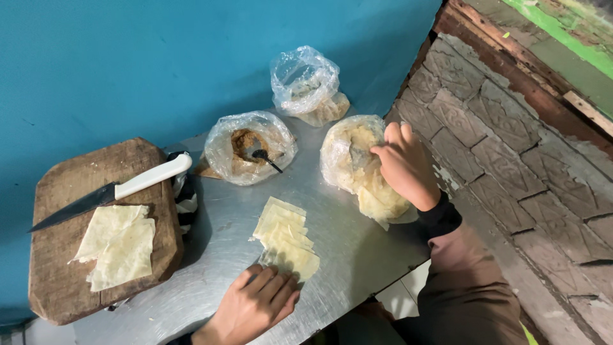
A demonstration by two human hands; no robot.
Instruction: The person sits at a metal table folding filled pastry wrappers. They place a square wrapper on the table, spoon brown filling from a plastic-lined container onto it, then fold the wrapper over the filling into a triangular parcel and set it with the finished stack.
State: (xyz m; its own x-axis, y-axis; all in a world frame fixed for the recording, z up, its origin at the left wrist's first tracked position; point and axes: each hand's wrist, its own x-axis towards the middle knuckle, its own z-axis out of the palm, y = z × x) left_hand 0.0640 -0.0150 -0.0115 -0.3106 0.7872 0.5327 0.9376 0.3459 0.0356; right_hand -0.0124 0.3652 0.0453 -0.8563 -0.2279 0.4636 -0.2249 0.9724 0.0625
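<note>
My left hand rests flat on the near end of a stack of pale square dough sheets lying on the metal table. My right hand reaches into a clear plastic bag of yellowish filling and closes around something inside; what the fingers grip is hidden by the bag. A second bag holds brown filling with a dark spoon standing in it.
A wooden cutting board at the left carries more dough sheets and a white-handled knife. A third crumpled plastic bag sits against the blue wall. A stone-tiled floor lies to the right of the table edge.
</note>
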